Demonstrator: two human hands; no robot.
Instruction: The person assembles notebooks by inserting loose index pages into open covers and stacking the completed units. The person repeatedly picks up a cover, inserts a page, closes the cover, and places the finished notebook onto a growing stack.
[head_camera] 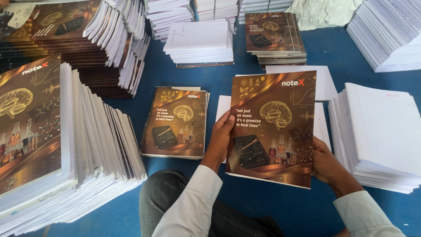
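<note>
Head view, looking down on a blue surface (245, 79) crowded with printed stock. Largest, at the left: a slumping stack of notebooks (57, 149) with a brown cover on top, its pages fanning toward the middle. At the right, a pile of white page blocks (377, 136); further stacks line the far edge. At centre the person holds a brown-covered notebook (272, 127) tilted up just above loose white sheets (322, 118). The left hand (220, 138) curls round its left edge, thumb on the cover; the right hand (326, 164) grips the lower right edge, fingers mostly hidden behind. Just left lies a short pile of finished notebooks (175, 123). To handle the notebook well, a judgement: keep both grips on the edges so cover and pages stay square. Open room is narrow, a bare strip between the central piles and the leaning left stack, which any wide sweep could topple.
</note>
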